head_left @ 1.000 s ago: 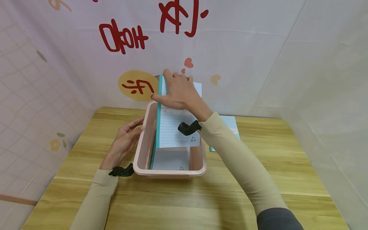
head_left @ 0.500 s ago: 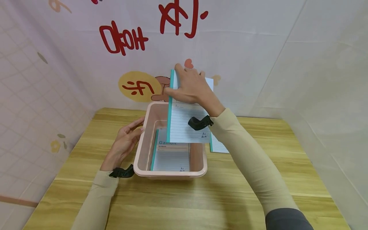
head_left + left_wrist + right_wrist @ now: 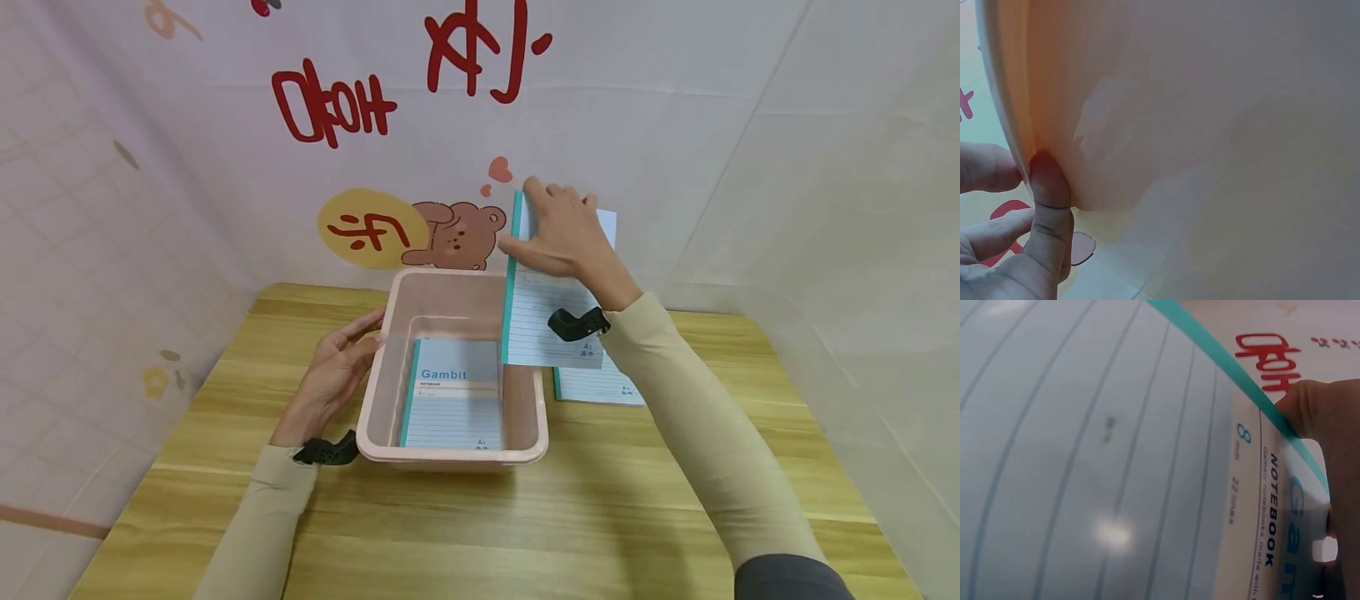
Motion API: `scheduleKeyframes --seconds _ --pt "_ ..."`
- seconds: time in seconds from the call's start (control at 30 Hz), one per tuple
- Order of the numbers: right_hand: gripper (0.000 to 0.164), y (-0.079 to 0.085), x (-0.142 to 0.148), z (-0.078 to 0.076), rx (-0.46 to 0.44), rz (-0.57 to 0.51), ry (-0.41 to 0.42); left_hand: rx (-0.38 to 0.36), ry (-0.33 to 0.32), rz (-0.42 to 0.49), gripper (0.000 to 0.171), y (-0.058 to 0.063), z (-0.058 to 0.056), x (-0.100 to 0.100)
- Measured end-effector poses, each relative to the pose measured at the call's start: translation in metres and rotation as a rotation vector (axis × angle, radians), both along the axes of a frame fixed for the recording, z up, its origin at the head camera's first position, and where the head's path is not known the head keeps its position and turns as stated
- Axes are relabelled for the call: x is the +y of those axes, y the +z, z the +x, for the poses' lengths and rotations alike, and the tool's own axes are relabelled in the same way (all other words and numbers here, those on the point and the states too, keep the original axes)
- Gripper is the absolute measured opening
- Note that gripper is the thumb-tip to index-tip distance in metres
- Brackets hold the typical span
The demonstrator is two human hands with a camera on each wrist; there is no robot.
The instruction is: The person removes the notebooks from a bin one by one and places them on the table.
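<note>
In the head view my right hand (image 3: pixel 566 233) grips a notebook (image 3: pixel 551 321) with a teal spine, thumb at the spine and fingers over the top edge. It hangs raised past the right rim of the pink plastic bin (image 3: pixel 375 392). The right wrist view shows its lined cover (image 3: pixel 1135 450) close up, with the thumb on the teal edge. My left hand (image 3: pixel 337 362) pinches the bin's left rim; the left wrist view shows the thumb (image 3: pixel 1050 187) against the bin wall. Inside the bin lies a second notebook (image 3: pixel 453 408) marked "Gambit".
Another notebook (image 3: pixel 596 385) lies on the wooden table (image 3: pixel 450 533) right of the bin, partly hidden by the raised one and the right arm. A white printed sheet (image 3: pixel 637 125) stands behind the table, with more white sheeting at both sides.
My right hand has carried the notebook from above the bin to the right, over the one on the table. The notebook inside the bin has come into full view. My left hand stays at the rim.
</note>
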State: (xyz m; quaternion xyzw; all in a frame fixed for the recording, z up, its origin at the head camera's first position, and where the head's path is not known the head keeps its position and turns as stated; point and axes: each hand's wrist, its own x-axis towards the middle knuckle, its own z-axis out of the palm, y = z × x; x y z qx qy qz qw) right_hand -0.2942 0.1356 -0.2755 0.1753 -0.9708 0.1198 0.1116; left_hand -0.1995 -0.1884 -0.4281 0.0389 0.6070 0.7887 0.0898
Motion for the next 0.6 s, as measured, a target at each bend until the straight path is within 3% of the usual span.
scheduleKeyframes --seconds 0.37,0.6 --pt "0.069 -0.031 0.057 -0.012 -0.044 0.005 -0.059 -0.017 0.008 0.010 0.061 0.000 0.001 -0.002" --pt "0.060 -0.045 0.089 -0.012 -0.072 0.032 -0.091 -0.022 0.005 0.011 0.059 0.000 -0.001 0.000"
